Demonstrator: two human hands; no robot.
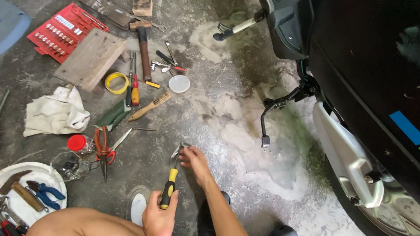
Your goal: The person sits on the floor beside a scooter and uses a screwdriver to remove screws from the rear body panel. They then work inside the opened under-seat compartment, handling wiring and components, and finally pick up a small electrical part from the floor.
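Left hand (pixel 159 221) fingers grip the yellow-black screwdriver (pixel 168 189), right hand (pixel 194 160) fingers pinch a small metal part (pixel 177 150) on the floor; a tip slip could jab them.

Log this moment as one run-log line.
left hand: grips yellow-black screwdriver | right hand: fingers on small metal part at screwdriver tip | surface: concrete floor | nearby: red pliers, scooter

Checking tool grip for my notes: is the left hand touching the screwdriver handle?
Touching. The head view shows the left hand wrapped around the lower end of the yellow-and-black screwdriver handle, no gap.
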